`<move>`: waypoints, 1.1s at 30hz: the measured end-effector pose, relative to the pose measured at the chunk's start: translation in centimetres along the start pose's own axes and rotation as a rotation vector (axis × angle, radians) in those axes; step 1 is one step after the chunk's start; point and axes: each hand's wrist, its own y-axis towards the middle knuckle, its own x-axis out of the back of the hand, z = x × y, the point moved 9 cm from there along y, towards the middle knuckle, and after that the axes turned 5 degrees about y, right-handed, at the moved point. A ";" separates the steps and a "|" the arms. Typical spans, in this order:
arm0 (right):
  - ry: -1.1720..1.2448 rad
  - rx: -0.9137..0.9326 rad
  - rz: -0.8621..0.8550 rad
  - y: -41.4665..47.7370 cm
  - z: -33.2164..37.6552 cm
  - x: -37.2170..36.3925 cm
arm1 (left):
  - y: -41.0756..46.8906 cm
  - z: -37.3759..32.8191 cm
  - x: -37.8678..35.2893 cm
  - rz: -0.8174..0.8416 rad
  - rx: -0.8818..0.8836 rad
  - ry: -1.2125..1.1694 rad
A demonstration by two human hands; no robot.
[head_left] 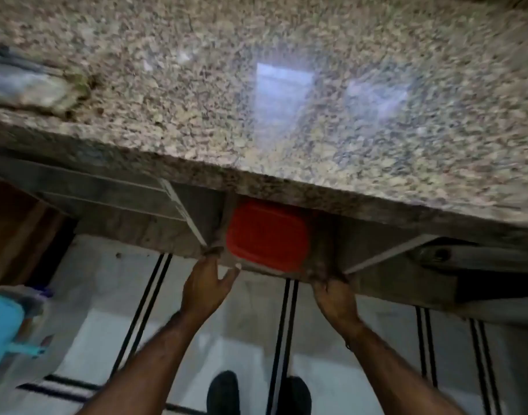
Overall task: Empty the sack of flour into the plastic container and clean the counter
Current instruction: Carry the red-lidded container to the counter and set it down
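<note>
The left hand (207, 284) was stretched forward under the counter (286, 100) edge, with the fingers spread and partly open. Its fingertips were at the near left corner of the container (268, 235), which had a red lid, but the blur did not let me tell if they really gripped it. The right hand (336, 298) reached to the near right side of the same container. Its fingers went out of view at the shelf (376, 247) edge, so I cannot tell how far it was open or if it held anything.

The container stood between the two hands, a little beyond them, on the shelf below the granite counter. Above the hands the counter top showed two pale reflections of light. Far to the left of the left hand, on the counter, lay a blurred pale bag (26, 85); what it was I cannot say. Lower on the left was a light blue object (2, 330). Behind the hands, two dark shoes (223, 393) stood on the white floor (241, 324) with black lines.
</note>
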 end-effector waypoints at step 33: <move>0.588 -0.108 -0.066 -5.6 -0.1 -1.0 | -3.8 6.2 0.7 -0.018 0.351 -0.354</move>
